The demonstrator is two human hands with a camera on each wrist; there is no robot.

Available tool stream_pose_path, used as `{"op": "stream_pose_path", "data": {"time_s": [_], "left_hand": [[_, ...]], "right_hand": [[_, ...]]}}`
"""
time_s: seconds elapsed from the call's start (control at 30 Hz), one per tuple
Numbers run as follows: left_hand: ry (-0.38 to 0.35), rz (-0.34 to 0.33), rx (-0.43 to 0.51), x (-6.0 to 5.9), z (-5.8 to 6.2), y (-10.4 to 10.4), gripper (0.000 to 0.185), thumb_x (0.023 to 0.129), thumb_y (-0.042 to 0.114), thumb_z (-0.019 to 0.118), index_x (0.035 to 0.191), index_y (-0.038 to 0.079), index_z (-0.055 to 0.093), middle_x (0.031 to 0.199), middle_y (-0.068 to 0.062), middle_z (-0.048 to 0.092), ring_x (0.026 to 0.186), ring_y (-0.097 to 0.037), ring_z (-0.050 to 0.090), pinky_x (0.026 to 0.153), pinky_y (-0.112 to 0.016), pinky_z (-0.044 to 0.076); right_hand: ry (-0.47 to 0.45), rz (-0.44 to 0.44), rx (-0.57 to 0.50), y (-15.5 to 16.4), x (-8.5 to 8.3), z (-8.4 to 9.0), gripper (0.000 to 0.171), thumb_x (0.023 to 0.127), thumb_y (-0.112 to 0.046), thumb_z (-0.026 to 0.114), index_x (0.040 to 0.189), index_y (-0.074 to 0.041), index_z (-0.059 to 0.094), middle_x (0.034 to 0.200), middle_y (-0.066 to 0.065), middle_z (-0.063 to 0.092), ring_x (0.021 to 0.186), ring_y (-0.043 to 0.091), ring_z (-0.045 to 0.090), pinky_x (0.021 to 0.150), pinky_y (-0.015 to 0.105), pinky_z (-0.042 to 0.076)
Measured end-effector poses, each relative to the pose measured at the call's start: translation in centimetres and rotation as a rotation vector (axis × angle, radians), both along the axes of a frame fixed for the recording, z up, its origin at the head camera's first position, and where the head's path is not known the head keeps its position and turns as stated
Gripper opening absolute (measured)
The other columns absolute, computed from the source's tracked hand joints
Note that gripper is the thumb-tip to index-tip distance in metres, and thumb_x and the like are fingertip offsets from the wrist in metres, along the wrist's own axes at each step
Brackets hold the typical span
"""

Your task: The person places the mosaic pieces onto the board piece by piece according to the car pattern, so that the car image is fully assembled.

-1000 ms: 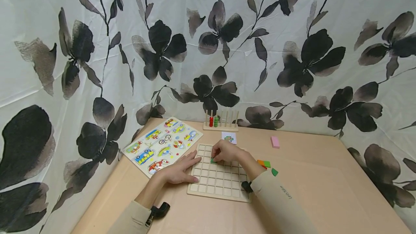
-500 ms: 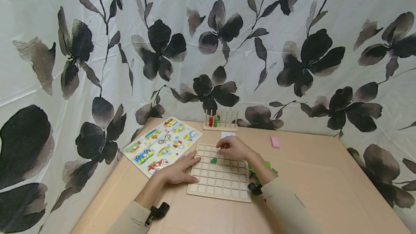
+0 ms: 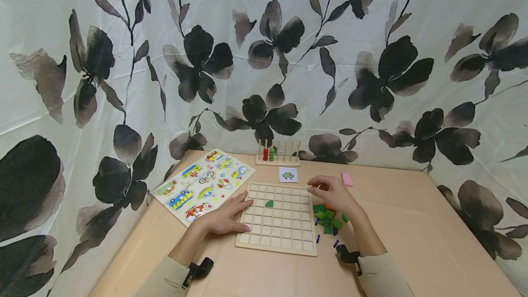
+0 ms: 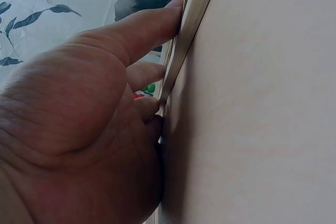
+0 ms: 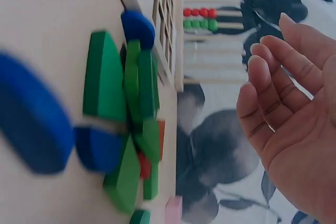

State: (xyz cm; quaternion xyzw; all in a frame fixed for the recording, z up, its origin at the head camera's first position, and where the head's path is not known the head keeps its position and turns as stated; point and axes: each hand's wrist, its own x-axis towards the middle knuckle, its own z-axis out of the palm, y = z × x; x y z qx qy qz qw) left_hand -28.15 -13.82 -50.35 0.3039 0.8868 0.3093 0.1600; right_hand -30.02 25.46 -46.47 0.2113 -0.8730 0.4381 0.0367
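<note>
A wooden grid board (image 3: pixel 278 223) lies in front of me, with one green quarter-round piece (image 3: pixel 269 203) in a cell of its upper left part. My left hand (image 3: pixel 227 215) rests along the board's left edge, thumb and fingers touching the rim, as the left wrist view also shows. Above the board's right edge hovers my right hand (image 3: pixel 332 192), its fingers loosely bent with nothing between them in the right wrist view. Below that hand is a heap of green blocks (image 3: pixel 326 217), with blue pieces (image 5: pixel 97 148) and a little red and orange among them.
Behind the board lies a small pattern card (image 3: pixel 288 174). A peg rack (image 3: pixel 278 159) with red and green beads stands at the table's back edge. To the left is a picture puzzle board (image 3: pixel 204 186); a pink block (image 3: pixel 347 179) lies at the right rear.
My right hand has let go of the green piece on the board and moved right, over the heap. The card and heap are uncovered. The left hand stays put.
</note>
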Motion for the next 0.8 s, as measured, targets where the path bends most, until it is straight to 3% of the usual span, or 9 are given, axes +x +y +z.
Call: {"op": "stream_pose_path", "data": {"time_s": [0.33, 0.57, 0.8], "left_hand": [[0.005, 0.013, -0.012, -0.2, -0.4, -0.1, 0.087, 0.093, 0.048, 0.074, 0.163, 0.014, 0.035, 0.176, -0.016, 0.008, 0.161, -0.045, 0.006, 0.129, -0.064, 0.009], [0.0, 0.015, -0.008, -0.3, -0.5, 0.0, 0.088, 0.093, 0.049, 0.074, 0.164, 0.014, 0.035, 0.176, -0.015, 0.007, 0.161, -0.044, 0.005, 0.13, -0.063, 0.009], [0.001, 0.02, -0.014, -0.2, -0.5, 0.0, 0.088, 0.093, 0.05, 0.074, 0.164, 0.014, 0.035, 0.176, -0.014, 0.007, 0.161, -0.044, 0.005, 0.13, -0.063, 0.009]], "right_hand": [[-0.036, -0.061, 0.034, 2.4, 0.4, -0.5, 0.024, 0.099, -0.025, 0.073, 0.118, -0.01, 0.075, 0.114, 0.007, 0.075, 0.09, 0.02, 0.064, 0.076, 0.025, 0.057], [-0.085, -0.058, 0.099, 3.5, 0.7, -0.4, 0.032, 0.099, -0.023, 0.073, 0.122, 0.0, 0.073, 0.109, 0.01, 0.072, 0.092, 0.021, 0.061, 0.074, 0.024, 0.055], [-0.147, -0.097, 0.135, 4.5, 0.6, -0.8, 0.033, 0.099, -0.02, 0.072, 0.125, 0.0, 0.072, 0.108, 0.01, 0.072, 0.088, 0.021, 0.061, 0.072, 0.026, 0.054]]}}
